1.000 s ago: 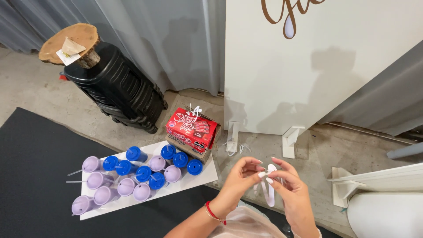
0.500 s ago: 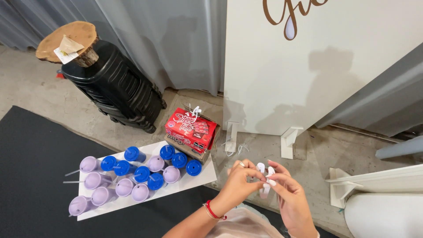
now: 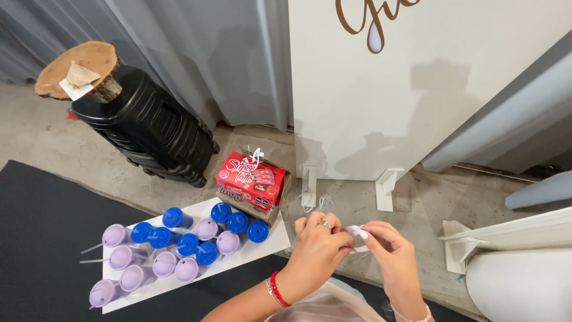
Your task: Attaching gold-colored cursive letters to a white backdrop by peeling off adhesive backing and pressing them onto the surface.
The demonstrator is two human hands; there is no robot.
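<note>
While left hand (image 3: 316,247) and right hand (image 3: 390,253) pinch small white piece (image 3: 357,231), tray (image 3: 262,247) carries eight lilac, eight blue cups.

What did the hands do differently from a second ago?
The left hand and right hand have drawn closer, and both now pinch the small white thing bunched between their fingertips; earlier it hung lower as a longer piece. The tray of purple and blue cups and the red box stayed put.

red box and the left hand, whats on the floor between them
In the head view, the corner of the white board carrying the blue and lilac cups lies between the red box and the left hand; past it, only bare concrete.
</note>
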